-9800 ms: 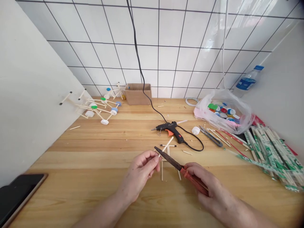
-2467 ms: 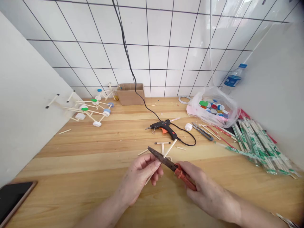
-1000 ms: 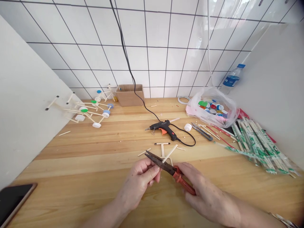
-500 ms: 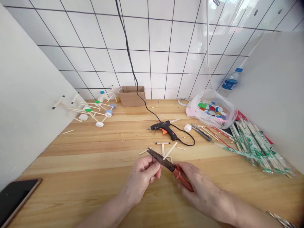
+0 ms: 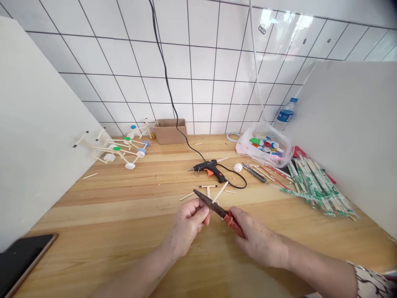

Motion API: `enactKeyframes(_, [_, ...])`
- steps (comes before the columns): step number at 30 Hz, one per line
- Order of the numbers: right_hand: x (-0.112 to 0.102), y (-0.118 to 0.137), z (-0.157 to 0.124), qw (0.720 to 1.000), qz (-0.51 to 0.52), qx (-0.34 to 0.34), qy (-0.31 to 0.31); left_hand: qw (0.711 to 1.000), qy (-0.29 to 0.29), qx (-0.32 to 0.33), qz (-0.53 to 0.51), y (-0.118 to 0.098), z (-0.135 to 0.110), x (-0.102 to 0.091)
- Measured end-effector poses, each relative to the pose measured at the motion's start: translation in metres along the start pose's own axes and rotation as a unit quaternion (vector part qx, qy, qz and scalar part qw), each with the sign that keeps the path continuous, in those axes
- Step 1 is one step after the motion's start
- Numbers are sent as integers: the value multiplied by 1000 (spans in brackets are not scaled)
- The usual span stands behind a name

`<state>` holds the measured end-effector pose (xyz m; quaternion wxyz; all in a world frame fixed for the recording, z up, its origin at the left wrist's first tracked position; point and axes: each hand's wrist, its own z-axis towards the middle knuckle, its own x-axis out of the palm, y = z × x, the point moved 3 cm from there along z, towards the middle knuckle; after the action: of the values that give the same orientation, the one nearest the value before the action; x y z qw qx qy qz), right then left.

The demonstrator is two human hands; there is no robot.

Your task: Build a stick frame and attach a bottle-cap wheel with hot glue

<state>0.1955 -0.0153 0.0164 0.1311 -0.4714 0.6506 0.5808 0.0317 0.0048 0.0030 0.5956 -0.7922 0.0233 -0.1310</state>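
Needle-nose pliers (image 5: 214,205) with red handles are gripped in my right hand (image 5: 260,242), which is closed around the handles. Their dark jaws point up and left, clamped across a thin wooden stick (image 5: 221,191). My left hand (image 5: 189,223) pinches the stick's lower end just below the jaws; the fingertips partly hide it. Just beyond the pliers lies a T-shaped stick piece (image 5: 208,187) with dark ends, partly covered by them. A short loose stick (image 5: 186,196) rests left of it.
A black glue gun (image 5: 207,167) with its cord lies ahead. Stick-and-cap frames (image 5: 124,151) and a cardboard box (image 5: 170,131) stand at the back left. Rightward are a cutter (image 5: 254,172), a bag of bottle caps (image 5: 263,145), a bottle (image 5: 285,114) and wrapped chopsticks (image 5: 319,186). A phone (image 5: 26,260) lies front left.
The view has shifted, so the things on the right appear further left. The pliers' jaws look more closed on the stick, and my right hand's grip on the handles is tighter.
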Motion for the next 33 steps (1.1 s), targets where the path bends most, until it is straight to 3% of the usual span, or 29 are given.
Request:
enactKeyframes(10, [-6,-13,-10,996,38,82,28,997,1,-65,35,-1,6,20])
enactKeyframes(18, [-1,-32,-15,986,149,68,-8,992,18,-106,70,-6,18,35])
enactKeyframes(33, [-4,-41,-20,960,240,142,17,983,40,-145,105,-7,37,48])
